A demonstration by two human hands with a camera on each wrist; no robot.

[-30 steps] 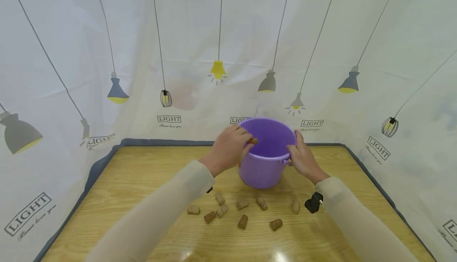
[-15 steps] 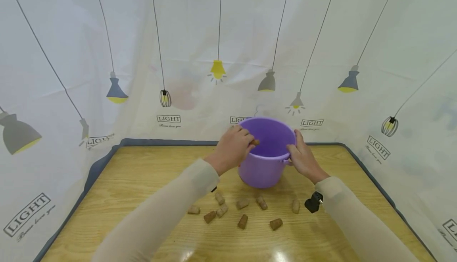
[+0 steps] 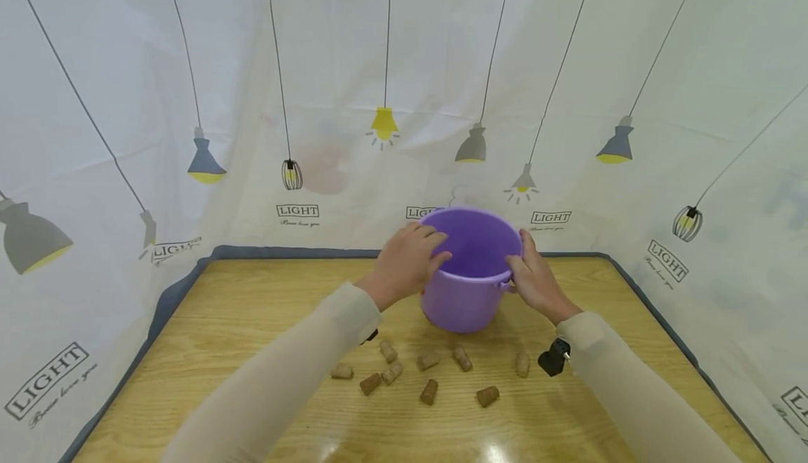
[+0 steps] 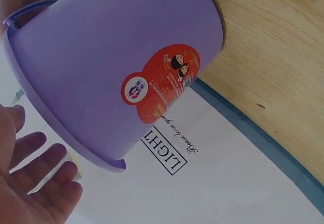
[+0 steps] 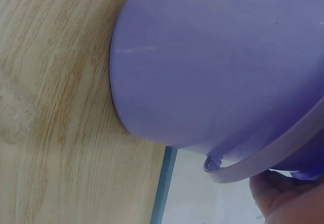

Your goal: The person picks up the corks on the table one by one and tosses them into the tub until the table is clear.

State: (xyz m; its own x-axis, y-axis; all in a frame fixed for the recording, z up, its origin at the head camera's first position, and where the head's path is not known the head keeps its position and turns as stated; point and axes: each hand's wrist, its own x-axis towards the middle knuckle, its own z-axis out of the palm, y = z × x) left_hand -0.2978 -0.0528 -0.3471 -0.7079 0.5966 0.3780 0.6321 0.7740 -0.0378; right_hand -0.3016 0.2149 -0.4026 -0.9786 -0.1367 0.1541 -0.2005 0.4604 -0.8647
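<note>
A purple bucket (image 3: 463, 305) stands on the wooden table, mouth up. Over its left rim hovers my left hand (image 3: 407, 263); the left wrist view shows its fingers (image 4: 50, 183) apart and relaxed, holding nothing. On the opposite side my right hand (image 3: 536, 280) grips the rim, thumb at the edge, near the bucket's handle (image 5: 273, 153). In front of the bucket, several brown and tan corks, among them a dark cork (image 3: 487, 397) and a pale cork (image 3: 523, 364), lie scattered. The bucket's floor cannot be seen from the head view.
White cloth (image 3: 353, 98) printed with hanging lamps surrounds the wooden table (image 3: 252, 309) at the back and sides. A red sticker (image 4: 167, 85) is on the bucket's side. A small black device (image 3: 555, 358) is worn at the right wrist.
The cork that my left hand pinched over the bucket's mouth is out of its fingers and out of sight. The left fingers have loosened. My right hand and the bucket stay put.
</note>
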